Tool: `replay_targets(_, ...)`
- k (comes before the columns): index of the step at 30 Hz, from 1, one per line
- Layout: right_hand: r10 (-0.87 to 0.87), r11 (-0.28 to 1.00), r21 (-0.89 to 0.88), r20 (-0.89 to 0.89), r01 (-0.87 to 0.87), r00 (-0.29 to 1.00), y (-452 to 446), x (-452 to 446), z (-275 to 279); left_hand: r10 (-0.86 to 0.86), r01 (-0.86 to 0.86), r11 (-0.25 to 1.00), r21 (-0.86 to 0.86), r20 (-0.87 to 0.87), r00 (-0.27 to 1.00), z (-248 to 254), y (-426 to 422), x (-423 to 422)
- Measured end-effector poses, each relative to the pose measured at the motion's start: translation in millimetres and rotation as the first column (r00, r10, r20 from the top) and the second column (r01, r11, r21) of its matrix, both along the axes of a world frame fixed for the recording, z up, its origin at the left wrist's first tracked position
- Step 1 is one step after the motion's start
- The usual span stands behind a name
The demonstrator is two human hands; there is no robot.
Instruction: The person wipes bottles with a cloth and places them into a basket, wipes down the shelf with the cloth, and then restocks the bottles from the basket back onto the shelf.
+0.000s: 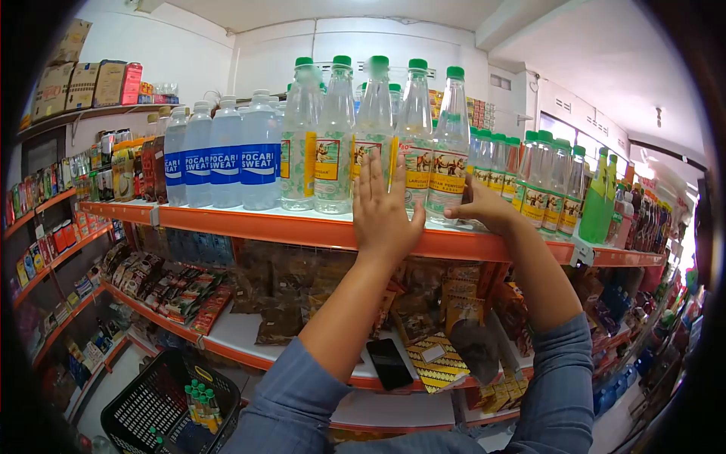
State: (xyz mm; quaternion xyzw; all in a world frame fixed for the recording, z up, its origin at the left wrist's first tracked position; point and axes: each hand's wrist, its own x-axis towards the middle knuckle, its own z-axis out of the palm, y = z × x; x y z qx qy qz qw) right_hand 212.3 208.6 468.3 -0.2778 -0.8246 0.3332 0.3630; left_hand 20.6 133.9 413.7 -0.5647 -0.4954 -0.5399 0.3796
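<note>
A front row of tall clear bottles with green caps and yellow-and-white labels stands on the top shelf. My left hand [384,213] is raised flat against the front of the row, fingers stretched up over a middle bottle [374,113]; it grips nothing. At the right end of this row, my right hand [490,206] is around the lower part of the last bottle [449,163], thumb across the front and the other fingers partly hidden at its side. The bottle stands upright, close beside its neighbour [414,121].
Blue-labelled bottles [259,159] stand left of the row, shorter green-capped bottles [535,181] to the right. An orange shelf edge [318,231] runs below. Lower down are packaged goods, a black phone [389,364] and a patterned yellow packet [439,363]. A black basket [144,412] holds small green-capped bottles [202,405].
</note>
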Motion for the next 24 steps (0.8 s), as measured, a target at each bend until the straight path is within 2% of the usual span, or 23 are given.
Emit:
replay_targets(5,0.060,0.998,-0.023,-0.017,-0.060,0.998,-5.0,1.1,-0.7,0.028,-0.029,1.000,-0.012,-0.014,0.999,-0.5,-0.1,0.4)
replay_targets(10,0.141,0.990,0.026,-0.046,-0.140,0.989,-0.5,1.9,-3.0,0.033,-0.033,0.999,-0.019,-0.018,0.999,0.0,-0.4,-0.3)
replay_targets(15,0.131,0.991,0.044,-0.010,-0.130,0.991,4.0,1.8,-2.6,0.032,-0.033,0.999,-0.014,-0.016,0.999,-0.2,-0.4,0.2)
replay_targets(17,0.134,0.989,0.057,0.011,-0.135,0.991,1.8,2.2,-2.0,0.002,-0.004,0.999,0.054,0.029,1.000,-1.0,-3.6,1.9)
replay_targets(18,0.075,0.997,0.024,-0.036,-0.074,0.997,2.7,1.8,-1.8,0.002,-0.004,0.999,0.049,0.039,0.999,-1.4,-5.0,1.7)
replay_targets(20,0.015,1.000,-0.015,-0.064,-0.016,0.998,0.2,0.1,1.2,-0.189,0.186,0.969,0.160,0.006,0.982,-3.9,-9.6,-2.9)
replay_targets(21,-0.055,0.998,-0.008,-0.253,0.055,0.966,-2.5,-2.0,3.8,-0.186,0.180,0.971,0.159,0.022,0.982,-10.6,-11.7,-8.5)
replay_targets(22,-0.118,0.992,-0.012,-0.434,0.126,0.893,-5.8,-2.4,5.4,-0.329,0.335,0.917,0.217,-0.062,0.942,-17.7,-14.8,-16.0)
replay_targets(23,-0.117,0.992,-0.010,-0.419,0.124,0.900,-8.8,0.5,5.2,-0.457,0.482,0.836,0.261,-0.153,0.876,-26.0,-17.7,-21.8)
replay_targets(24,-0.096,0.888,0.325,-0.561,0.326,0.822,-10.7,3.1,3.0,-0.489,0.516,0.823,0.238,-0.168,0.856,-42.7,-31.3,-23.2)
